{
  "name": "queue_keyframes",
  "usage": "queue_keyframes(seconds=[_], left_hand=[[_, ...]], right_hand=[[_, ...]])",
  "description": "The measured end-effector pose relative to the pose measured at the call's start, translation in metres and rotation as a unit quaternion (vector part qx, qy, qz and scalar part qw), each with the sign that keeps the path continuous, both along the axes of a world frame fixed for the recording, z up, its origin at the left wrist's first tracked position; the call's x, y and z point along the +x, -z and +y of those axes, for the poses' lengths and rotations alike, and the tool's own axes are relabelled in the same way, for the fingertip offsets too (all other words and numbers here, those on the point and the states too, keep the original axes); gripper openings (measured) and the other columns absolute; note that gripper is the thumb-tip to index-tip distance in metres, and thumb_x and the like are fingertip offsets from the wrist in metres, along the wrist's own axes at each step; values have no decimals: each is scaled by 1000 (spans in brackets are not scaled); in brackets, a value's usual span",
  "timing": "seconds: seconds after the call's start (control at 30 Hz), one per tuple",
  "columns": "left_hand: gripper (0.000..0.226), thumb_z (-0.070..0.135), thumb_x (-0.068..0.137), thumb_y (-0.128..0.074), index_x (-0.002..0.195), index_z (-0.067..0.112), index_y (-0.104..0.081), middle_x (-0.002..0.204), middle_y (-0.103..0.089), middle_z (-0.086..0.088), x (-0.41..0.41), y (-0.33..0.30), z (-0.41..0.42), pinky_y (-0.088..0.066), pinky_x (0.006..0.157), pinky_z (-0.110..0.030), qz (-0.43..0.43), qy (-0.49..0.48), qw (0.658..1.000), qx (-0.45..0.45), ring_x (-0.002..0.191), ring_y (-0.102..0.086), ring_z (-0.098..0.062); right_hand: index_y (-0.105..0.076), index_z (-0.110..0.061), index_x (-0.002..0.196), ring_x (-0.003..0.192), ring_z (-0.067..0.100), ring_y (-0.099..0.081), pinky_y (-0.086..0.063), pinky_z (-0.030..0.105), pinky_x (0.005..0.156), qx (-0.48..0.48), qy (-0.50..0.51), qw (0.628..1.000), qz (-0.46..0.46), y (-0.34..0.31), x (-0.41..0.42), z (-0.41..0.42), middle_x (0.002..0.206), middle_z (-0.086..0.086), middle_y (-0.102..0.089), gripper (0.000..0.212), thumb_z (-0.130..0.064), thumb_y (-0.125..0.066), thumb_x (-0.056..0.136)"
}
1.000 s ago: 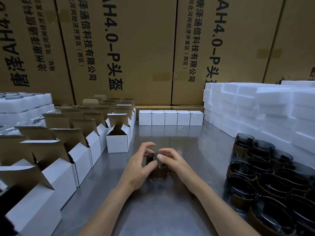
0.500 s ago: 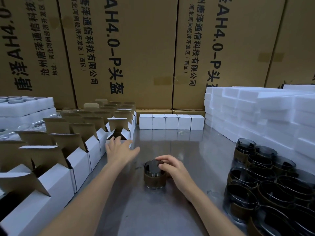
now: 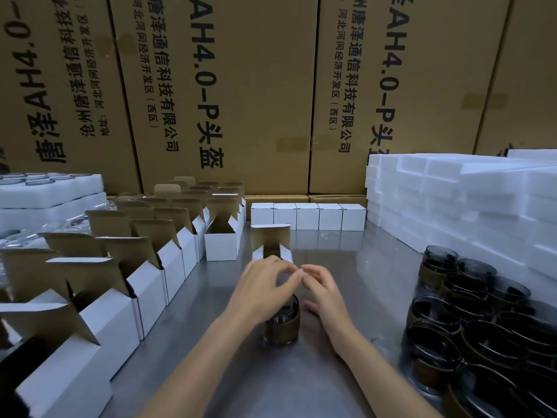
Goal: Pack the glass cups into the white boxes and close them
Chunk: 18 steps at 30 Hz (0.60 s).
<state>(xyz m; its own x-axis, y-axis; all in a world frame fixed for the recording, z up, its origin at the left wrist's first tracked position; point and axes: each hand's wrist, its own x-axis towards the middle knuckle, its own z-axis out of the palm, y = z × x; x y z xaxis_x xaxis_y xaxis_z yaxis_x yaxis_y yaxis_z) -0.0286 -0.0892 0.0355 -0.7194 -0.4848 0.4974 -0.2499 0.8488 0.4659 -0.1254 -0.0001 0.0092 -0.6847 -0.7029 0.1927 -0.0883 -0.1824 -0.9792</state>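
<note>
A dark glass cup (image 3: pixel 283 325) with a brown band stands upright on the metal table (image 3: pixel 346 267), in the middle. Just behind it is an open white box (image 3: pixel 271 241), its brown lid flap standing up. My left hand (image 3: pixel 263 289) reaches over the cup and grips the box's near side. My right hand (image 3: pixel 322 289) is beside the cup, its bent fingertips touching the box's near right corner and meeting my left fingertips. The box's front wall is hidden by my hands.
Rows of open white boxes (image 3: pixel 221 242) line the left side. Several closed white boxes (image 3: pixel 307 216) stand at the back. More banded glass cups (image 3: pixel 470 300) crowd the right, below stacked white foam (image 3: pixel 467 200). Foam trays (image 3: pixel 45 191) sit far left; big cartons (image 3: pixel 241 86) wall the back.
My left hand let go of the cup, reached to the box row and pulled one open box to the middle behind the cup. My right hand left the cup and rose to the box.
</note>
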Motion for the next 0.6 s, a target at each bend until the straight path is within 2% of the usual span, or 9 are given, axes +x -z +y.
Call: queue_keyframes(seconds=[0.07,0.1,0.13,0.17,0.27,0.33,0.43,0.5,0.6], left_hand=[[24,43,94,-48,103,32,-67,101,-60,20,-1,1,8,-44,92,-28,50,35,998,22,101,-52,-2],[20,39,93,-51,100,30,-68,98,-62,20,1,2,11,-46,91,-28,89,50,994,35,99,-55,-2],[17,34,90,-53,97,28,-68,95,-63,20,2,4,13,-47,91,-28,128,62,989,41,97,-58,-2],[16,30,88,-54,95,27,-68,94,-64,20,3,5,14,-47,93,-27,159,73,984,39,95,-59,-2],[16,24,86,-54,93,25,-68,91,-64,19,5,4,17,-48,85,-21,201,91,975,31,92,-61,-5],[17,26,85,-52,91,25,-68,90,-63,17,4,3,19,-48,75,-17,218,90,971,25,89,-61,-6],[20,15,84,-56,95,27,-66,94,-61,18,2,7,18,-47,74,-11,243,65,968,18,89,-61,-5],[32,5,84,-58,102,30,-65,101,-58,20,2,8,18,-45,76,-7,257,49,965,30,91,-60,-2],[40,-8,84,-57,107,23,-66,107,-57,17,2,8,17,-44,79,-6,279,22,959,47,92,-61,-3]], right_hand=[[-53,-19,121,108,2,-53,-45,21,88,-19,8,1000,-23,-1,-1,1,116,-11,-57,29,-25,-58,93],[-51,-23,121,107,-3,-52,-45,14,84,-27,4,999,-25,-1,0,2,115,-15,-55,31,-29,-60,92],[-49,-26,121,107,-6,-51,-44,9,81,-32,1,999,-23,-1,1,2,115,-17,-53,35,-32,-62,89],[-46,-28,124,111,-3,-51,-43,9,84,-32,-2,999,-19,-1,1,2,120,-16,-51,42,-36,-63,86],[-39,-26,136,131,11,-42,-35,31,110,-24,-11,1000,-13,-1,2,4,139,-5,-44,75,-51,-65,71],[-38,-23,138,132,13,-42,-34,36,112,-32,-12,999,-18,-2,2,4,141,-2,-46,83,-53,-66,66],[-36,-24,139,126,10,-45,-38,26,103,-13,-3,1000,-7,-1,0,3,135,-2,-48,73,-45,-68,77],[-36,-24,140,119,9,-47,-37,20,93,-2,10,1000,5,0,-1,1,130,-3,-48,63,-41,-63,86],[-38,-23,139,109,5,-45,-34,17,87,13,28,999,18,0,-2,-1,122,-6,-48,53,-42,-54,93]])
